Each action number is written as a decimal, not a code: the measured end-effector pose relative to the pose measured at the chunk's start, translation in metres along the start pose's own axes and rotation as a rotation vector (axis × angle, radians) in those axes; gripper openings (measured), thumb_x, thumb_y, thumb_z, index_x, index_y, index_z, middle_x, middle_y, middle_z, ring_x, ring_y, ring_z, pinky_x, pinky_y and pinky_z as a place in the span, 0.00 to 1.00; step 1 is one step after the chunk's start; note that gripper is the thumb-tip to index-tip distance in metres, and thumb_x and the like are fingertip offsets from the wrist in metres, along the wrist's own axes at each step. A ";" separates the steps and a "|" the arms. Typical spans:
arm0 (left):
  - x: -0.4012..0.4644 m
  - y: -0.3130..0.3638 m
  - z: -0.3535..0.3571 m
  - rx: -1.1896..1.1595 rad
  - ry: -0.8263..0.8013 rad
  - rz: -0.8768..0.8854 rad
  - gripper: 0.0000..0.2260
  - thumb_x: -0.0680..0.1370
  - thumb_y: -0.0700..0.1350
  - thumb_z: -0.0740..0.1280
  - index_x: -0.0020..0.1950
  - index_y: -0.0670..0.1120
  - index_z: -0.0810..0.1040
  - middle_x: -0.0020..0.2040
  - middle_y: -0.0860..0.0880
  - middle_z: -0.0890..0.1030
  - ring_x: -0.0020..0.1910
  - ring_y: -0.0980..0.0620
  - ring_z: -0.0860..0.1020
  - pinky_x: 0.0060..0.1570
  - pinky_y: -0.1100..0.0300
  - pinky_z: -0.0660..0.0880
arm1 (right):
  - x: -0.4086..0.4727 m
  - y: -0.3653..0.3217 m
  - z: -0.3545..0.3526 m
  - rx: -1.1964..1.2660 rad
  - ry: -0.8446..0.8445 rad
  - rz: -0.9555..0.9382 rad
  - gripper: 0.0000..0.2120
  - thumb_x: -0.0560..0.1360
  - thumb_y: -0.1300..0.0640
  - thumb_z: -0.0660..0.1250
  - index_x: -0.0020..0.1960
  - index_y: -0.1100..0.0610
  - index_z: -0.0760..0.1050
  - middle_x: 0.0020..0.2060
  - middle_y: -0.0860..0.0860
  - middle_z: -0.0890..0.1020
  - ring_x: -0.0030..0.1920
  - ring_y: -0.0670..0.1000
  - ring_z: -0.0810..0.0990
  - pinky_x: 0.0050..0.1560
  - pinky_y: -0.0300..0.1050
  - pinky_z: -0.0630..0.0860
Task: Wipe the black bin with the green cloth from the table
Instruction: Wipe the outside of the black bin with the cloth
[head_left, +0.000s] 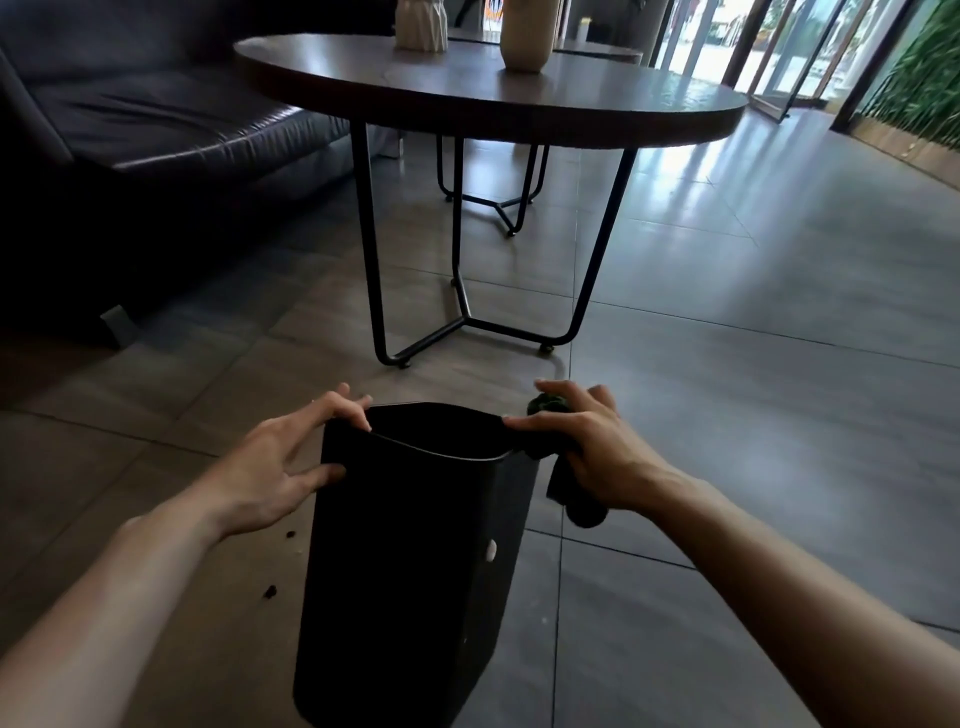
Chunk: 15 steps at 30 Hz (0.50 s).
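The black bin (410, 561) stands upright on the tiled floor right below me, its open top facing up. My left hand (280, 462) grips the bin's left rim, fingers over the edge and thumb on the outer wall. My right hand (587, 452) holds the bunched dark green cloth (558, 467) against the bin's right rim and upper corner. Part of the cloth hangs below my palm and a tuft shows above my fingers.
A round dark table (493, 98) on thin black metal legs stands just beyond the bin, with two pale vases (527, 34) on top. A dark leather sofa (156, 135) fills the left. Small crumbs (270, 591) lie on the floor left of the bin.
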<state>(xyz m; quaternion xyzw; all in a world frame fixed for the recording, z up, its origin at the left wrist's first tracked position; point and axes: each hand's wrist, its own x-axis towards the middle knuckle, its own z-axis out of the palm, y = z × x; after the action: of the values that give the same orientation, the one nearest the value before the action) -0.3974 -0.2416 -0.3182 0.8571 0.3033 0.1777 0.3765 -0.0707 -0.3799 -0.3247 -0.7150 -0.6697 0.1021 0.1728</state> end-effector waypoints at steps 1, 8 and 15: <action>-0.001 -0.002 -0.002 0.004 -0.004 -0.001 0.20 0.75 0.36 0.73 0.55 0.60 0.74 0.71 0.63 0.73 0.75 0.69 0.59 0.75 0.50 0.63 | 0.001 -0.002 0.005 0.006 -0.028 -0.029 0.31 0.80 0.68 0.64 0.69 0.34 0.75 0.76 0.47 0.65 0.65 0.54 0.63 0.73 0.58 0.66; -0.006 -0.014 -0.010 0.015 -0.005 -0.032 0.19 0.75 0.38 0.73 0.56 0.59 0.75 0.71 0.63 0.73 0.76 0.67 0.60 0.75 0.48 0.63 | -0.006 -0.010 0.019 0.003 -0.056 -0.093 0.17 0.77 0.53 0.72 0.65 0.42 0.78 0.65 0.48 0.72 0.60 0.54 0.67 0.64 0.54 0.73; -0.007 0.006 -0.007 0.162 0.076 -0.021 0.22 0.75 0.42 0.73 0.61 0.65 0.72 0.75 0.61 0.69 0.79 0.58 0.57 0.78 0.48 0.55 | -0.018 -0.033 0.016 -0.132 0.041 -0.057 0.11 0.80 0.49 0.68 0.62 0.45 0.78 0.61 0.47 0.73 0.56 0.53 0.68 0.52 0.52 0.79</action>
<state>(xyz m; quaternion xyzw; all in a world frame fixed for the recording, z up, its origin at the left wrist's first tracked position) -0.4043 -0.2461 -0.3093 0.8742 0.3399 0.1809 0.2959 -0.1092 -0.3949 -0.3284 -0.7075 -0.6913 0.0381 0.1417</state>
